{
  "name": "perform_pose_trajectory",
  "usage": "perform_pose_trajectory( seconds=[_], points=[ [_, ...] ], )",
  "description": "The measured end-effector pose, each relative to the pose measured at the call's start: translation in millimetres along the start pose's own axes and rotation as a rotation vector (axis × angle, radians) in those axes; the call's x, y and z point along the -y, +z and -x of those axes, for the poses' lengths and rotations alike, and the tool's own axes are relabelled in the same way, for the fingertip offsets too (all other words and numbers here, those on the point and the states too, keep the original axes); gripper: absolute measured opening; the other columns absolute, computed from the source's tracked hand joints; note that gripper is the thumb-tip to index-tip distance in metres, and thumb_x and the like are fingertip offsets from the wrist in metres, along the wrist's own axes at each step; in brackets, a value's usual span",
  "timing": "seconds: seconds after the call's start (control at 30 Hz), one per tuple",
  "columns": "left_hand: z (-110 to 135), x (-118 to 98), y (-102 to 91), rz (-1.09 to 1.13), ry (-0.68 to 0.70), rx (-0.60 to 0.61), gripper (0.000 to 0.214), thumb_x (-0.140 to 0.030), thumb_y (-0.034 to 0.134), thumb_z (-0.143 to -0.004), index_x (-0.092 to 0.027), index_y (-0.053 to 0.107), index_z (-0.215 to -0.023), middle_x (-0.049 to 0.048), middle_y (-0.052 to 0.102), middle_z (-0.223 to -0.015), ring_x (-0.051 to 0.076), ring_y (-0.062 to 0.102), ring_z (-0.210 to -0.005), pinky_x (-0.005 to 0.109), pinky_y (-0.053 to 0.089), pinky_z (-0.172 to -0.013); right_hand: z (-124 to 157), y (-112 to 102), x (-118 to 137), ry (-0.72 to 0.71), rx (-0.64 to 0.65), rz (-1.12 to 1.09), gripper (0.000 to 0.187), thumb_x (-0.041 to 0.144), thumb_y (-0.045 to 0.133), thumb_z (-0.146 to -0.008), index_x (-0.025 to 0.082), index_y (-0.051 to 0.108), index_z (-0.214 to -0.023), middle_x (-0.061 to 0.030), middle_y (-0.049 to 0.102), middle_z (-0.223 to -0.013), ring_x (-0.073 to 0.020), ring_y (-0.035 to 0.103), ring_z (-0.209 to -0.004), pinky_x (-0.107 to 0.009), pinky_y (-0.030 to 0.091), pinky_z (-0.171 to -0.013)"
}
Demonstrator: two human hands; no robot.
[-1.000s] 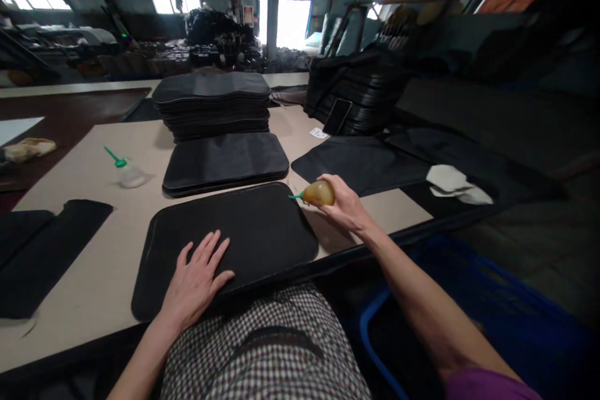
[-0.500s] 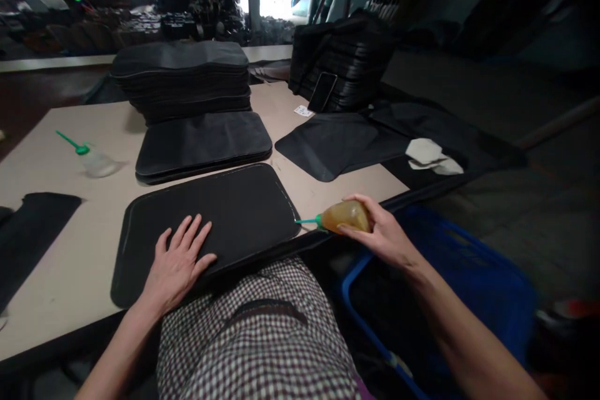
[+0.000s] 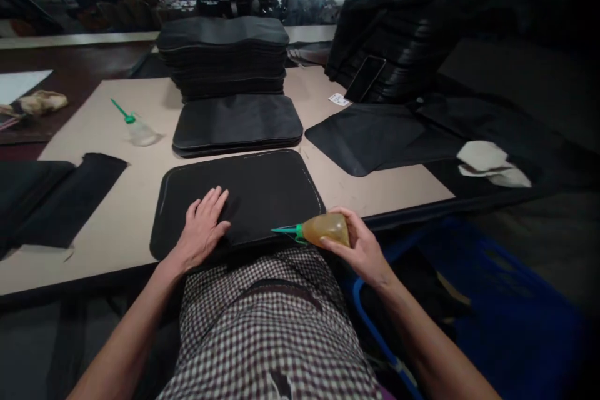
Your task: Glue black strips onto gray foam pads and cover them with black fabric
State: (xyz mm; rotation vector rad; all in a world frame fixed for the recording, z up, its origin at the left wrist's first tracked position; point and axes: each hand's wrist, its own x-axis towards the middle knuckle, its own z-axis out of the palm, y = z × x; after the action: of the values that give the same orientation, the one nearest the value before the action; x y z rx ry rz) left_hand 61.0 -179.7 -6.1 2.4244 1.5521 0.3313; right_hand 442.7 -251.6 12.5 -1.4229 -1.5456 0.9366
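A black rounded panel [image 3: 262, 190] lies flat on the beige table [image 3: 107, 200] right in front of me. My left hand [image 3: 202, 227] rests flat on the panel's near left part, fingers stretched out. My right hand [image 3: 359, 245] grips a small bottle of amber glue [image 3: 323, 229]. Its green nozzle points left along the panel's near edge, at the lower right corner.
Behind the panel lies a low pile of like panels [image 3: 237, 123], and a tall stack [image 3: 224, 53] stands farther back. A clear bottle with a green nozzle [image 3: 135, 128] lies at left. Black fabric pieces [image 3: 370, 137], a white cloth [image 3: 487, 161] and a blue crate [image 3: 469, 300] are at right.
My right hand has carried the glue bottle from the panel's far right corner down its right side to the near edge. The left hand has stayed flat on the panel.
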Motion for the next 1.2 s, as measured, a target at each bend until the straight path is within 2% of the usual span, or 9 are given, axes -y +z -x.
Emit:
perform_pose_trajectory(
  seconds=[0.1, 0.23, 0.4, 0.57, 0.7, 0.83, 0.93, 1.07, 1.2],
  points=[
    [5, 3, -9.0, 0.254, -0.050, -0.093, 0.076, -0.066, 0.008, -0.101, -0.025, 0.016, -0.164, 0.0099, 0.018, -0.171, 0.025, 0.015, -0.158, 0.053, 0.013, -0.126, -10, 27, 12, -0.016, 0.080, -0.008, 0.058, 0.048, 0.078, -0.082, 0.027, 0.051, -0.129, -0.0058, 0.066, -0.114, -0.0258, 0.067, -0.099, -0.041, 0.059, -0.086],
    [17, 9, -26.6, 0.494, -0.115, -0.298, 0.080, -0.073, 0.013, -0.096, -0.029, 0.029, -0.161, 0.0078, 0.029, -0.168, 0.025, 0.022, -0.156, 0.050, 0.016, -0.128, -25, 62, 31, -0.055, 0.174, -0.005, 0.058, 0.049, 0.078, -0.082, 0.027, 0.051, -0.128, -0.0068, 0.065, -0.116, -0.0255, 0.067, -0.100, -0.040, 0.057, -0.086],
    [39, 30, -46.9, 0.589, -0.211, -0.581, 0.078, -0.074, 0.021, -0.096, -0.028, 0.041, -0.155, 0.0095, 0.041, -0.162, 0.027, 0.033, -0.152, 0.050, 0.019, -0.127, -45, 106, 59, -0.124, 0.284, -0.018, 0.055, 0.048, 0.079, -0.082, 0.026, 0.053, -0.125, -0.0065, 0.065, -0.114, -0.0253, 0.067, -0.099, -0.041, 0.056, -0.088],
    [68, 61, -54.3, 0.631, -0.313, -0.839, 0.074, -0.072, 0.021, -0.098, -0.027, 0.054, -0.146, 0.0097, 0.053, -0.152, 0.026, 0.044, -0.145, 0.050, 0.027, -0.125, -67, 153, 89, -0.248, 0.370, 0.018, 0.050, 0.044, 0.078, -0.082, 0.025, 0.053, -0.121, -0.0069, 0.064, -0.115, -0.0262, 0.065, -0.102, -0.044, 0.055, -0.092],
    [90, 75, -52.8, 0.640, -0.397, -0.942, 0.071, -0.070, 0.019, -0.100, -0.027, 0.058, -0.141, 0.0093, 0.058, -0.148, 0.025, 0.049, -0.141, 0.050, 0.031, -0.122, -80, 193, 105, -0.345, 0.444, 0.019, 0.049, 0.040, 0.077, -0.082, 0.025, 0.052, -0.121, -0.0063, 0.064, -0.116, -0.0255, 0.064, -0.104, -0.044, 0.054, -0.093],
    [106, 80, -46.5, 0.691, -0.433, -0.964, 0.070, -0.070, 0.019, -0.100, -0.028, 0.059, -0.140, 0.0092, 0.058, -0.147, 0.025, 0.049, -0.141, 0.051, 0.031, -0.121, -89, 221, 109, -0.457, 0.425, 0.030, 0.049, 0.039, 0.076, -0.084, 0.026, 0.051, -0.123, -0.0059, 0.062, -0.117, -0.0247, 0.063, -0.105, -0.042, 0.053, -0.094],
    [110, 82, -41.1, 0.720, -0.456, -0.976, 0.069, -0.069, 0.019, -0.101, -0.027, 0.060, -0.139, 0.0100, 0.059, -0.147, 0.025, 0.050, -0.140, 0.051, 0.032, -0.120, -91, 229, 109, -0.517, 0.387, 0.063, 0.050, 0.040, 0.075, -0.086, 0.026, 0.049, -0.126, -0.0072, 0.060, -0.119, -0.0255, 0.062, -0.107, -0.043, 0.053, -0.094],
    [109, 82, -38.0, 0.749, -0.463, -0.992, 0.067, -0.067, 0.021, -0.102, -0.027, 0.061, -0.137, 0.0101, 0.060, -0.145, 0.025, 0.051, -0.140, 0.050, 0.034, -0.119, -89, 219, 113, -0.513, 0.410, 0.075, 0.051, 0.042, 0.075, -0.085, 0.027, 0.049, -0.126, -0.0077, 0.059, -0.121, -0.0263, 0.062, -0.109, -0.044, 0.053, -0.096],
    [104, 76, -41.0, 0.739, -0.461, -0.975, 0.063, -0.065, 0.023, -0.103, -0.026, 0.061, -0.135, 0.0100, 0.060, -0.145, 0.024, 0.052, -0.139, 0.049, 0.035, -0.118, -91, 184, 112, -0.263, 0.581, 0.000, 0.052, 0.047, 0.077, -0.081, 0.028, 0.053, -0.124, -0.0042, 0.064, -0.114, -0.0247, 0.065, -0.100, -0.041, 0.055, -0.089]
  ],
)
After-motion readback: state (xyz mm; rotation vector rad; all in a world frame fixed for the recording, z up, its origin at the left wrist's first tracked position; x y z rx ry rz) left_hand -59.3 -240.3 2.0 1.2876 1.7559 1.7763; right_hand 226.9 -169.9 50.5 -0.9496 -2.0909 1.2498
